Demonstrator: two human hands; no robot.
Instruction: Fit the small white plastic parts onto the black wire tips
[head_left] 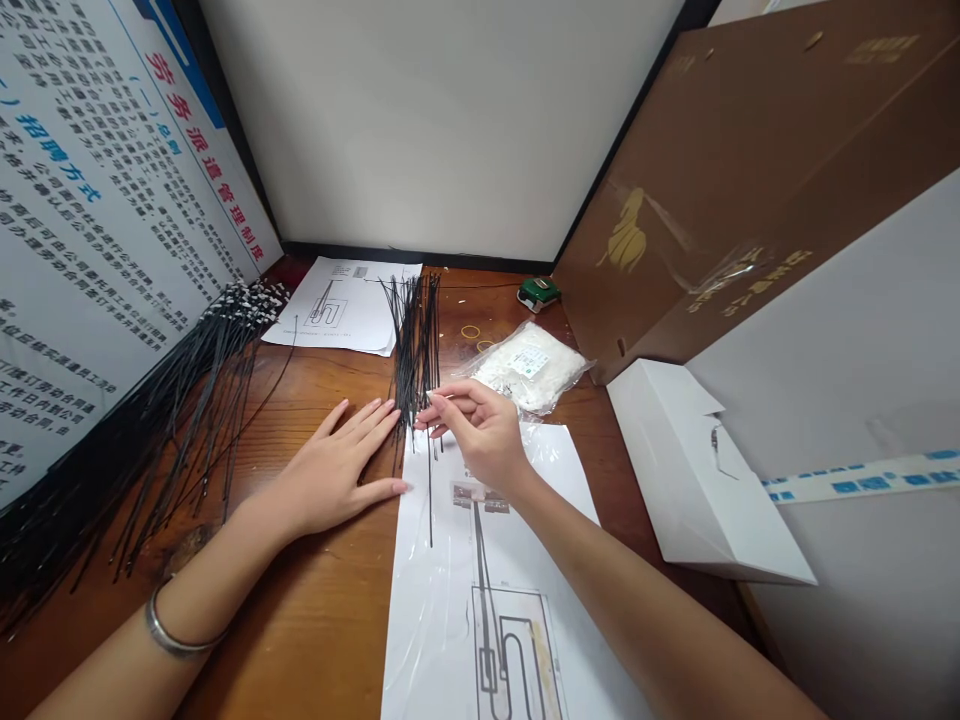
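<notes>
My left hand (341, 465) lies flat on the wooden table with its fingers spread. Its fingertips touch or nearly touch the lower part of a bundle of thin black wires (415, 330). Just right of it, my right hand (480, 430) is closed in a pinch over the bundle's lower end. A single black wire (430, 500) hangs down from those fingers across a printed drawing sheet (442, 620) in a clear sleeve. Something small and white shows at the pinching fingertips, too small to tell exactly.
To the left lies a large pile of black wires (202, 400) with white ends. Another drawing sheet (300, 325) is at the back. On the right are a plastic bag of white pieces (529, 365), a green tape measure (538, 292), a white box (697, 480) and a brown panel (742, 180).
</notes>
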